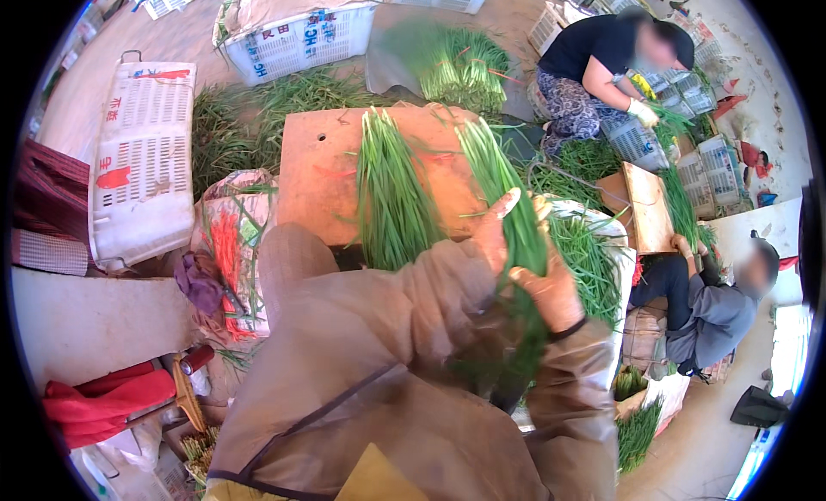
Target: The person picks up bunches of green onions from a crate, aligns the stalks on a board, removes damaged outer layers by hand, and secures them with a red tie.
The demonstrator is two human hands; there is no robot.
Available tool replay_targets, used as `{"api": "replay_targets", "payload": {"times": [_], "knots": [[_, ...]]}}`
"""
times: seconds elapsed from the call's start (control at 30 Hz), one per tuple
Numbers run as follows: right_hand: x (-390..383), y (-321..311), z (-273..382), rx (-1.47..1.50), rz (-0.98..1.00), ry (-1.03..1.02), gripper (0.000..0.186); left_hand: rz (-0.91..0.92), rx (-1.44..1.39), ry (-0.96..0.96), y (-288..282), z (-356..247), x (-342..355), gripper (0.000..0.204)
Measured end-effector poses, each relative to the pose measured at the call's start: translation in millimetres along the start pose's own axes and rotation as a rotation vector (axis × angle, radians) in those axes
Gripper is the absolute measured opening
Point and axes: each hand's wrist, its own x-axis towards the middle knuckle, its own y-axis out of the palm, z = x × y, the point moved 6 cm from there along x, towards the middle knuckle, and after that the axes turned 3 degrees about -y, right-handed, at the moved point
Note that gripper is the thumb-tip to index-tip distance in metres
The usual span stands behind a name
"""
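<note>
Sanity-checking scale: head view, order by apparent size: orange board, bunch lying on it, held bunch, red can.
1. Orange board
2. Lying bunch and held bunch: too close to rank; the latter is partly covered and blurred
3. Red can

Held bunch (520, 230): dk grn, pale grn ends. Board (318, 174): orange-brn. Smock (323, 355): brn, dk stripe. Wristband (568, 330): blk. Crate (142, 161): wht, red marks. Strips (225, 243): orange-red. Cloth (103, 399): solid bright red. Patterned trousers (568, 112): blue-grey & wht. Can (197, 358): dk red.
</note>
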Motion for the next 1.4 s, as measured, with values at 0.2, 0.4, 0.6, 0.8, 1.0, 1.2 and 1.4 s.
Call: {"api": "replay_targets", "payload": {"times": [0.2,0.4,0.6,0.8,1.0,1.2,1.4], "knots": [[82,-44,76,-1.011,0.468,-0.136,0.084,-0.062,-0.066,0.164,40,0,-21,0.026],[117,6,40,-1.318,0.764,-0.209,0.070,-0.029,0.553,-0.096,6,-24,-36,0.031],[99,-7,78,-0.670,0.823,0.094,0.079,-0.040,1.062,-0.089,-19,-73,-27,0.038],[133,23,-36,0.705,0.414,0.248,0.070,-0.075,1.357,-0.071,-34,-90,-19,0.046],[215,110,-61,1.113,0.404,0.271,0.063,-0.137,1.445,-0.058,-57,-115,-15,0.050],[244,113,-65,1.134,0.426,0.117,0.056,-0.146,1.335,-0.171,-76,-136,-14,0.045],[240,76,-74,1.130,0.438,-0.249,0.048,-0.081,1.261,-0.290,-84,-122,-27,0.040]]}}
